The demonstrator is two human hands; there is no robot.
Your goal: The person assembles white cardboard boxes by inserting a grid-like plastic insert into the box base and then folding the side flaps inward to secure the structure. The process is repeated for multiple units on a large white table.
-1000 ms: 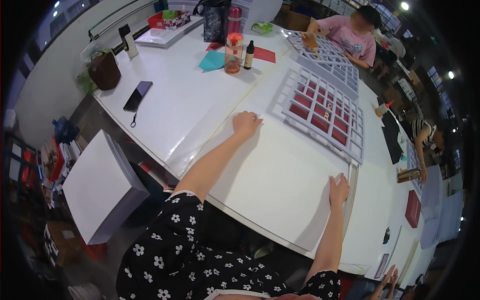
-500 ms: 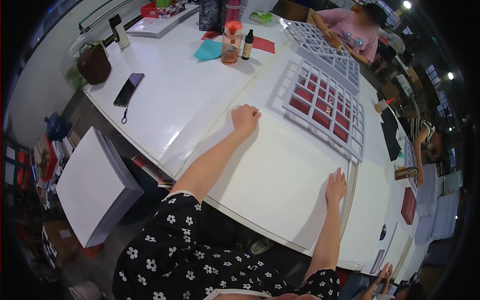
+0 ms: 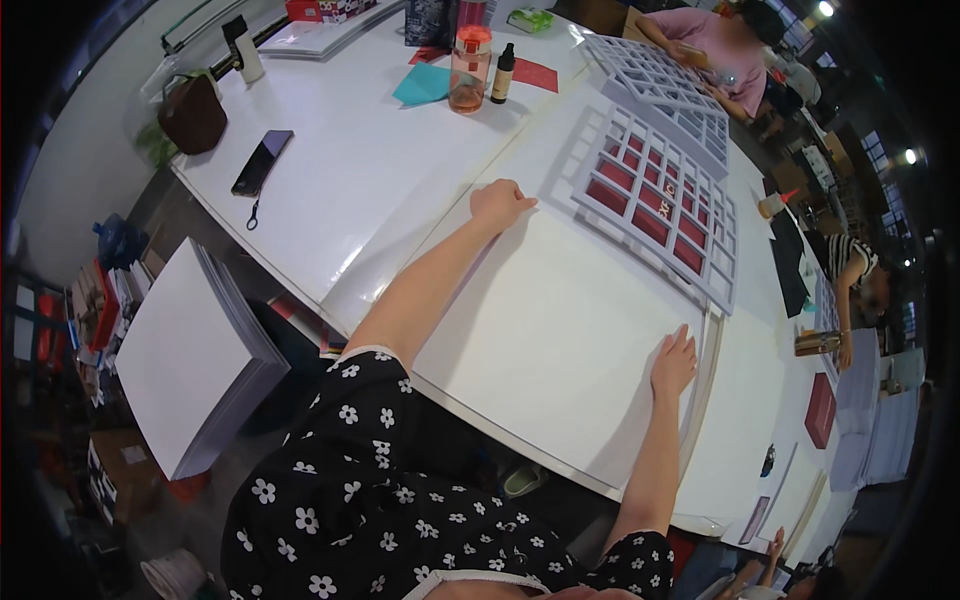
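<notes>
A large white board (image 3: 550,345) lies flat on the table in front of me. My left hand (image 3: 502,206) is at its far left part, fingers curled and pinched together; whatever they hold, if anything, is too small to make out. On the board's right edge rests my right hand (image 3: 675,364), fingers stretched out and holding nothing. Just beyond the board, a grey grid frame (image 3: 632,212) stands over dark red panels that show through its openings.
Left on the white table (image 3: 340,190) are a phone (image 3: 262,162), a brown bag (image 3: 192,115), an orange bottle (image 3: 468,75) and a dark dropper bottle (image 3: 503,75). White sheets (image 3: 190,355) are stacked at lower left. A co-worker in pink (image 3: 715,55) handles another grid frame (image 3: 650,80).
My left hand has slid a little farther away along the board's left side. My right hand stays on the right edge. The whole view has shifted slightly.
</notes>
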